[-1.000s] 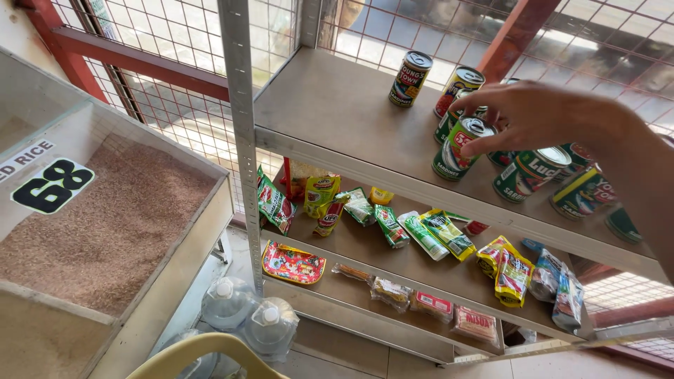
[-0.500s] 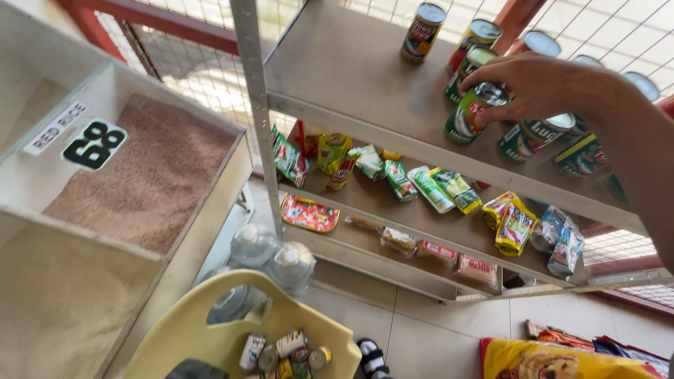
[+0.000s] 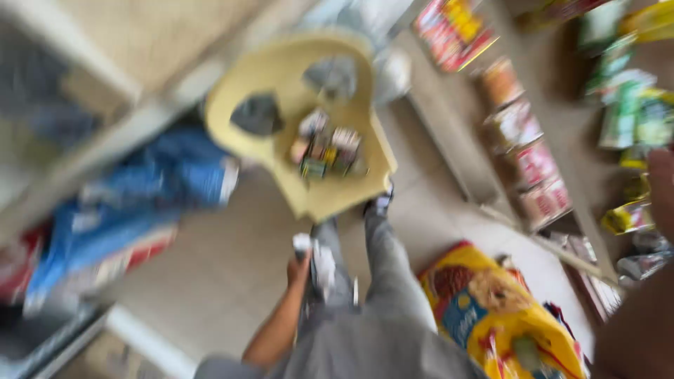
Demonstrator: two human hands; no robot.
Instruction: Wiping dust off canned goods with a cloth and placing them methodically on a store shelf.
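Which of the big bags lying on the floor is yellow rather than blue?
The yellow bag, lower right beside the shelf unit. The blue bags lie at the left, past the pale yellow chair.

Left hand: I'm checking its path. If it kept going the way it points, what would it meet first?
The left hand points toward the yellow plastic chair, probably its seat edge; blur leaves depth unclear.

A single head-worn camera looks steeply down along the person's own body, past grey trousers (image 3: 365,309) to the tiled floor (image 3: 232,267). The view is tilted and heavily motion-blurred. A yellow plastic chair (image 3: 281,77) sits just ahead near frame centre, shelves (image 3: 562,126) of packets run along the right edge, and a yellow sack (image 3: 491,309) lies close at lower right. No second view exists.
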